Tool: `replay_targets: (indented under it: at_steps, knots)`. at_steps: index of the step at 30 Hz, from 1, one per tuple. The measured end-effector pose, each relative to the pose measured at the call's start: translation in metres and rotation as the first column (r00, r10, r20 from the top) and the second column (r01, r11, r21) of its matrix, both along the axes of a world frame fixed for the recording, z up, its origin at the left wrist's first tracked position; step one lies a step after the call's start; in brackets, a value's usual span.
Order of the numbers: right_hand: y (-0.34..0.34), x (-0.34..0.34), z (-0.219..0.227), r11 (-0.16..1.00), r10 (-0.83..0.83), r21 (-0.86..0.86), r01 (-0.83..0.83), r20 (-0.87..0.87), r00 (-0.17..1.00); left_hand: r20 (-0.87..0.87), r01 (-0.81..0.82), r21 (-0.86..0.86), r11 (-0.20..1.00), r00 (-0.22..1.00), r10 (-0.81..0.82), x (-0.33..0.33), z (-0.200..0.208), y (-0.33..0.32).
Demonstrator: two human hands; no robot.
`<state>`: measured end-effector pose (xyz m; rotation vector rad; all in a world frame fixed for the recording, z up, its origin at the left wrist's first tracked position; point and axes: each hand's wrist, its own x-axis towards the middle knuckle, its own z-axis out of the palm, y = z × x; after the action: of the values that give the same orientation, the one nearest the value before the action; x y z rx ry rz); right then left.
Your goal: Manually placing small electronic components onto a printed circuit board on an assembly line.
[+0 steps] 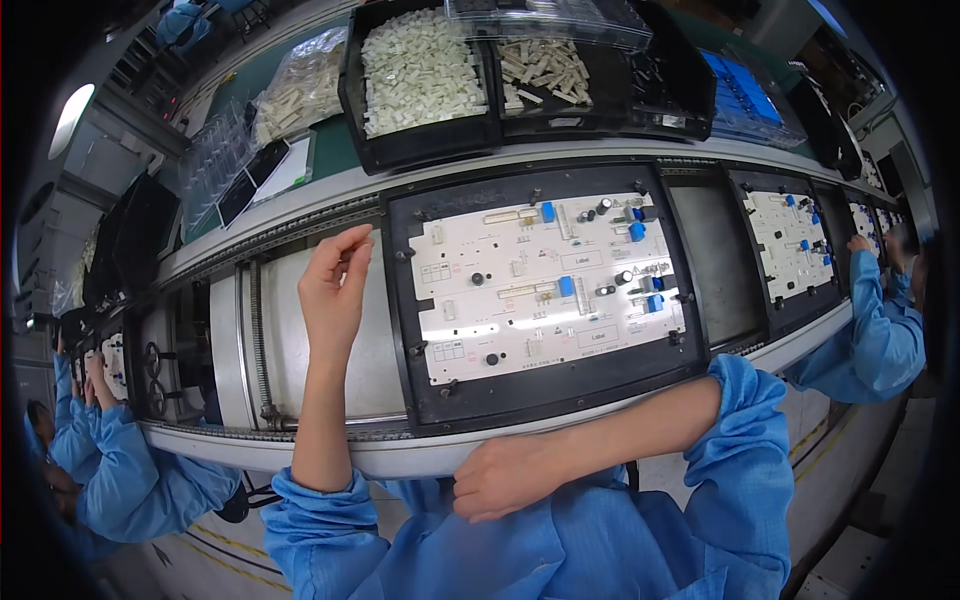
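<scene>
My left hand [338, 275] is raised over the conveyor, just left of a black carrier frame [398, 330]. Its fingers curl together toward the thumb; whatever they may hold is too small or hidden. In that frame lies a white circuit board [540, 330] with blue blocks, black round parts and pale connectors on it. Close to my body, below the conveyor's near rail [385, 460], my right hand [505, 478] is loosely closed, back upward. Its palm side is hidden, so any contents do not show. Neither hand touches the board.
Beyond the conveyor stand black bins with white connectors [420, 75] and longer cream connectors [540, 75]. A bag of pale parts [300, 85] and a clear tray of blue parts [740, 90] flank them. Another carried board [790, 245] sits rightward. Co-workers' blue sleeves [870, 330] show on both sides.
</scene>
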<state>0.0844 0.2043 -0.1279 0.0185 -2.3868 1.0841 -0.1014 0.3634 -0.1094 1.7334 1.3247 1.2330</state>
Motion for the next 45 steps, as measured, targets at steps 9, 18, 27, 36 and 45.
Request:
replay_targets:
  at_steps: [9, 18, 27, 36, 45]
  knots:
    - [0.002, -0.002, 0.001, 1.000, 0.012, 0.005, -0.012, 0.017, 1.000, 0.324, 0.107, -0.118, 0.987, 0.944, -0.063, 0.001, 0.005, 0.001]
    - [0.002, -0.002, 0.003, 1.000, 0.007, -0.015, -0.007, 0.003, 1.000, 0.681, 0.256, -0.393, 0.883, 0.726, 0.093, 0.007, 0.010, -0.006]
    - [0.002, -0.001, 0.008, 0.999, 0.001, 0.047, -0.004, 0.070, 0.998, 0.779, 0.398, -0.392, 0.829, 0.623, 0.069, 0.008, 0.011, -0.004]
    - [0.032, -0.006, 0.019, 0.818, -0.461, 0.500, 0.285, 0.273, 0.844, 0.713, 0.305, -0.368, 0.878, 0.699, 0.056, 0.001, 0.005, -0.003]
    - [0.047, -0.003, 0.038, 0.775, -0.495, 0.577, 0.258, 0.302, 0.815, 0.703, 0.177, -0.287, 0.941, 0.706, 0.082, -0.040, 0.011, 0.001]
